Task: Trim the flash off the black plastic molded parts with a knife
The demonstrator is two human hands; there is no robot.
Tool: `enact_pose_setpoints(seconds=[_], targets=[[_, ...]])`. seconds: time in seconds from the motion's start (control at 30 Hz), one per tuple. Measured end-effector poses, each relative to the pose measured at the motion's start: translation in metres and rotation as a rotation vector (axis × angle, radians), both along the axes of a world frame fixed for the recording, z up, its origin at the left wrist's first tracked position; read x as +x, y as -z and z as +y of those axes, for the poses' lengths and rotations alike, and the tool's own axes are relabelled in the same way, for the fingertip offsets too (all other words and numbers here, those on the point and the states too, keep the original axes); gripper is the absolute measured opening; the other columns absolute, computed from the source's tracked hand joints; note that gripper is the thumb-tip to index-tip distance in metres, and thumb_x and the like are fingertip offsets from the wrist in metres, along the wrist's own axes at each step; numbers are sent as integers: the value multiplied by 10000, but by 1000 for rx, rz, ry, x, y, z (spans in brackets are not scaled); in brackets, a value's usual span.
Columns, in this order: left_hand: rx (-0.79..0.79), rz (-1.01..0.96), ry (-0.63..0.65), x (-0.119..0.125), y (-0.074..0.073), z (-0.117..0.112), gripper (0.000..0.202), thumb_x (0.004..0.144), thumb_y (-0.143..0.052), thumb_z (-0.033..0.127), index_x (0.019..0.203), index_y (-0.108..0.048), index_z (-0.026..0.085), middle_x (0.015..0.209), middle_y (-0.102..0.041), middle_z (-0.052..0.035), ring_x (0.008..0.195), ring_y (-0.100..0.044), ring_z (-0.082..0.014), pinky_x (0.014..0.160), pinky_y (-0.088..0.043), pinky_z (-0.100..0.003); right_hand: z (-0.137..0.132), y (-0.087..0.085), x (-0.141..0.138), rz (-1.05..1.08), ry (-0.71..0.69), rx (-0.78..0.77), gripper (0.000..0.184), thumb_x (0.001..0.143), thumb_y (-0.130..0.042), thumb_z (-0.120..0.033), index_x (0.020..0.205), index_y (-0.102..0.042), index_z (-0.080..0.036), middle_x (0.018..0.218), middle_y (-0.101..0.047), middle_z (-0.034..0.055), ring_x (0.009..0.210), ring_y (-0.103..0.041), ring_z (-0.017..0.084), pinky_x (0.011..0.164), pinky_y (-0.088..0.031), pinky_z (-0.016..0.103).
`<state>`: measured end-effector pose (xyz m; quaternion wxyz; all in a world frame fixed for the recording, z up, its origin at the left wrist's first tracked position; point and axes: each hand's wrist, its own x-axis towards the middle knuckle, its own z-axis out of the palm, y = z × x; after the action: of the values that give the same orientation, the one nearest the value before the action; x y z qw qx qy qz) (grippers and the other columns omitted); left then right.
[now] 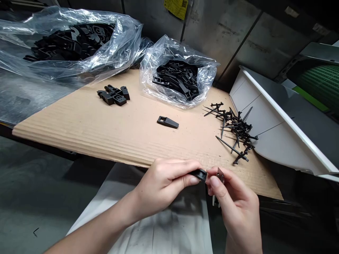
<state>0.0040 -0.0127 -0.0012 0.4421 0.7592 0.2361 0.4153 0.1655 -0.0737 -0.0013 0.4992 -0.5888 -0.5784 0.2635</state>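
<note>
In my left hand [169, 183] a small black plastic part [200, 174] is pinched between thumb and fingers, one end facing right. My right hand [233, 204] is closed around a small tool with a pointed, blade-like metal tip [220, 173]; its lower end hangs below the fingers. The fingertips of both hands nearly meet at the part's end, just in front of the cardboard's front edge. Beyond them a tapered black plastic piece [167, 122] with a square opening lies alone on the cardboard [127, 137].
Several chunky black parts [113, 95] lie at the left. Behind are a large clear bag [119, 38] and a smaller bag [150, 67], both holding black parts. Thin black sprues [238, 127] are heaped at the right, beside a white tray-like panel [286, 123].
</note>
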Motion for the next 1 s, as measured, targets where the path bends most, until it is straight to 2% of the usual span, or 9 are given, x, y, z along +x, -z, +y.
enact_pose_setpoints(seconds=[0.13,0.23,0.4,0.63,0.73,0.83,1.0], targets=[[-65,-38,-57,0,-2,0,172,809,-570,104,949,-671,107,941,-691,-61,916,-626,-155,833,-463,-195,-5,-3,-4,-10,12,40,226,849,-503,-184,981,-646,-299,753,-612,-22,610,-555,74,560,-476,156],[-136,-71,-94,0,-2,0,165,786,-598,101,925,-681,130,950,-697,-51,895,-637,-156,809,-483,-201,-10,-3,-7,-104,9,91,256,831,-508,-141,1016,-641,-260,700,-605,-10,535,-535,79,493,-453,178],[-147,-84,-62,1,-1,0,180,802,-577,98,943,-679,145,930,-701,-41,894,-639,-164,800,-493,-210,-12,0,-16,-114,73,173,193,807,-528,-112,902,-648,-229,643,-607,-14,465,-488,81,434,-411,201],[-129,-51,-30,-1,-1,-1,175,838,-542,119,951,-672,151,940,-695,-43,908,-632,-164,781,-493,-203,-8,1,-18,-125,17,163,189,810,-520,-103,890,-634,-232,639,-594,-25,468,-493,66,435,-410,179],[-111,-54,-30,-1,0,-1,175,841,-539,117,951,-671,154,938,-697,-39,898,-635,-156,770,-492,-190,-7,-1,-16,-109,-25,122,159,814,-516,-122,867,-636,-212,611,-580,-18,449,-483,73,414,-401,187],[-115,-73,-37,0,0,-1,174,831,-554,112,937,-682,162,922,-705,-30,882,-643,-152,755,-496,-184,-6,-3,-17,-12,-51,14,148,827,-509,-179,836,-656,-202,561,-547,-19,421,-452,74,383,-370,190],[-203,-126,-110,2,0,-2,213,774,-599,67,938,-696,161,938,-713,-27,867,-656,-162,786,-505,-209,-7,-7,-17,83,-137,-53,146,803,-547,-189,801,-689,-225,561,-583,-12,437,-478,80,380,-363,179]])
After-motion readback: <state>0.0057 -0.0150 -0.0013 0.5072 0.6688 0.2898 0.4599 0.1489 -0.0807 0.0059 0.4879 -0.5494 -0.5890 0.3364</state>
